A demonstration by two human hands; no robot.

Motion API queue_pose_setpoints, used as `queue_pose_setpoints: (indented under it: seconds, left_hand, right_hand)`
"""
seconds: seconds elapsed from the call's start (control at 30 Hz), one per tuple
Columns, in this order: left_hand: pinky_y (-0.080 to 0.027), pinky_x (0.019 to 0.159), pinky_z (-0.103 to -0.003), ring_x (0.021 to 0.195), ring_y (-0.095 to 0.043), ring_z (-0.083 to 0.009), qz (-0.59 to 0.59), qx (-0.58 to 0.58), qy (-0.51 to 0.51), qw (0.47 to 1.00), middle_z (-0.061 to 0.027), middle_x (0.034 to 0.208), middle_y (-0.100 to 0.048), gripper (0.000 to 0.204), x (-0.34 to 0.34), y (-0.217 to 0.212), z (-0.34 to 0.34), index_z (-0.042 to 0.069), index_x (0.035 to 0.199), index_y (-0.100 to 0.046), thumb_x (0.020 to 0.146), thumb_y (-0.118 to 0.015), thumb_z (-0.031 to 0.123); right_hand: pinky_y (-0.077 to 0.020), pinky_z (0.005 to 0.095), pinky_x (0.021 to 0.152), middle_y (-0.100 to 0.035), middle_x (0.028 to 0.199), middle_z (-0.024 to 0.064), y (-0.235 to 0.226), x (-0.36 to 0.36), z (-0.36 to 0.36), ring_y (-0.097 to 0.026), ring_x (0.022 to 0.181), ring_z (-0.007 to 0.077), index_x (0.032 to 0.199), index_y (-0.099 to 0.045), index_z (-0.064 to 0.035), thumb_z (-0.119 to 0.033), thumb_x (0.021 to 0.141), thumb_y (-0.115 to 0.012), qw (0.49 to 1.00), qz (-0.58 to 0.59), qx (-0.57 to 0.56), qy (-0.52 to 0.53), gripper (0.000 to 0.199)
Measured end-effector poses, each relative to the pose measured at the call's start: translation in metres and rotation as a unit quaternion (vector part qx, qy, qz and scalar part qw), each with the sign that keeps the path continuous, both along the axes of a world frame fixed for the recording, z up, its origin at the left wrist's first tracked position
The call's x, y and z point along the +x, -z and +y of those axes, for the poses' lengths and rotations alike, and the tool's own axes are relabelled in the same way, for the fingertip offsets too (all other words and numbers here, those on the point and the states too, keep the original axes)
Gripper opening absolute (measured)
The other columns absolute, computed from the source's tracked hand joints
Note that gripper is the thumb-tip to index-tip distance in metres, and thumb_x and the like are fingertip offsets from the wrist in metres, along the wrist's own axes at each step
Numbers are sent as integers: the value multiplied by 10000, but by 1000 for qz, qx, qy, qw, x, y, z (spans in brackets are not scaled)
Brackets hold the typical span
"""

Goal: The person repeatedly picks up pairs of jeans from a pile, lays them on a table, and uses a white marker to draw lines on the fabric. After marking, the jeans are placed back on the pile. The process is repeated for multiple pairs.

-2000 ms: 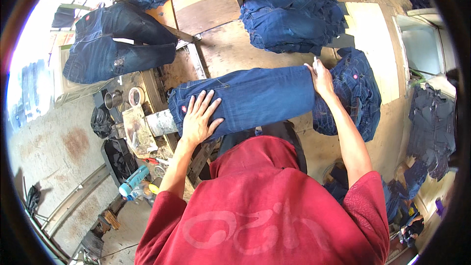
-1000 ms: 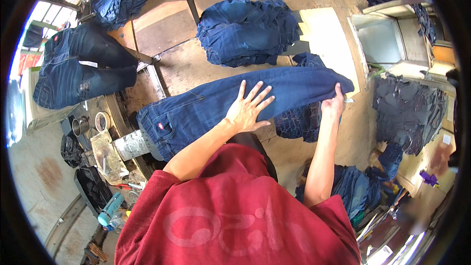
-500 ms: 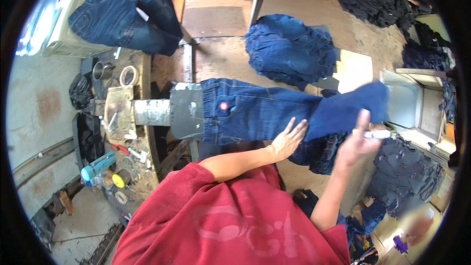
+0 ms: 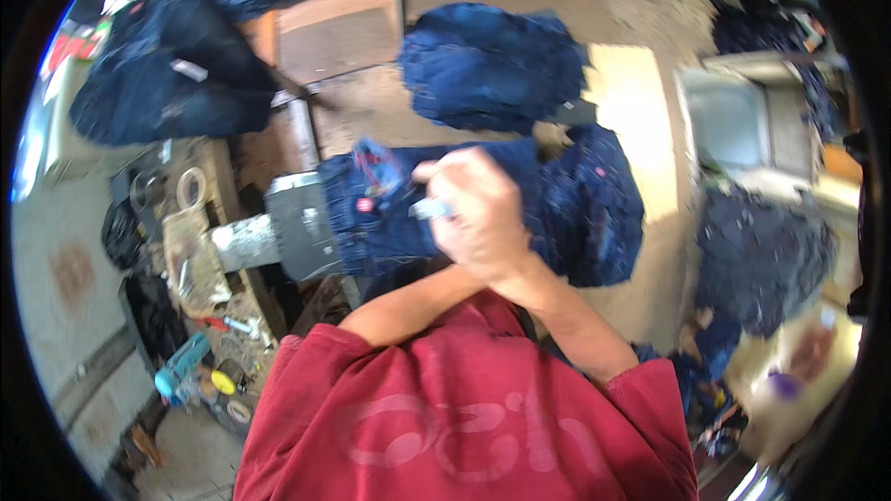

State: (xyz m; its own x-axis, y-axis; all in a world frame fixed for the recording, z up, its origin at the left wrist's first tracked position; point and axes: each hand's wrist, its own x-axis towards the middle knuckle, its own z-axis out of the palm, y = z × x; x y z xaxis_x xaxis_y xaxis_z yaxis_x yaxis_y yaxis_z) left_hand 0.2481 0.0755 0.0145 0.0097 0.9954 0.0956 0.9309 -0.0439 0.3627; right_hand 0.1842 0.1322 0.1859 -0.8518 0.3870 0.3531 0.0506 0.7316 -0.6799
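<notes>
Blue jeans [image 4: 348,246] with an elastic waistband lie over the end of a narrow dark board [image 4: 302,232], waistband to the left. At their upper edge near the waistband a flap of denim [image 4: 379,172] is turned up, showing a lighter, reddish side. My right hand [image 4: 478,213] is closed over the middle of the jeans, slightly blurred. A small whitish stick-like tool [image 4: 432,209] juts from its left side; its exact kind does not show. My left forearm [image 4: 408,306] crosses beneath my right wrist, and the left hand's fingers are hidden behind it.
Dark jeans [image 4: 167,74] hang at upper left. A denim pile [image 4: 492,65] lies beyond the board, another speckled denim garment [image 4: 594,209] to the right. The wooden bench [image 4: 200,250] at left carries a tape roll [image 4: 191,187] and a turquoise bottle [image 4: 184,362]. Dark cloth [image 4: 766,255] is heaped at right.
My right hand has swung from the far right to the jeans' middle, crossing my left wrist. The stretched-out leg no longer extends right. A flap near the waistband is now turned up. The view has shifted.
</notes>
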Motion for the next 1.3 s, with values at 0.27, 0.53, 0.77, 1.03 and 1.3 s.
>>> queue_pose_setpoints:
  seconds: [0.27,0.53,0.77,1.03,1.3]
  left_hand:
    - [-286,1295,-636,1574,-410,-424,-71,-55,-226,970,-193,1695,-459,744,-140,-34,-67,149,1534,-624,923,-794,537]
    - [-239,1334,-577,1615,-341,-417,76,-136,-266,951,-199,1754,-363,853,-248,-47,-176,204,1628,-547,919,-757,629]
    - [-136,1344,-642,1664,-187,-470,-8,-124,-153,980,-269,1748,-312,1192,-251,-58,-92,65,1625,-445,730,-892,712]
    - [-569,854,-454,928,-756,-306,-356,-385,76,848,-213,1036,-797,647,-275,13,27,-8,1166,-800,963,-791,606]
    - [-520,618,-454,614,-677,-314,-255,-193,115,940,-166,689,-681,531,-290,37,34,24,764,-748,997,-784,499]
  right_hand:
    - [-325,237,591,-459,718,-80,-94,143,144,-372,649,23,765,-357,-166,-121,907,-937,900,78,-62,424,598]
    - [-519,418,658,-665,754,147,-14,188,142,-659,670,282,1040,-693,-26,-451,1072,-719,839,-325,-63,431,428]
    - [-560,530,682,-758,945,220,22,151,47,-753,828,458,1277,-538,-101,-236,1111,-646,897,-276,-189,288,240]
    - [-586,437,644,-796,913,110,79,75,-25,-728,669,306,1282,-704,-98,-109,995,-766,961,-116,-100,229,293]
    - [-532,362,578,-732,748,25,127,33,-45,-653,577,209,1183,-793,-115,-109,927,-798,954,-133,28,268,256]
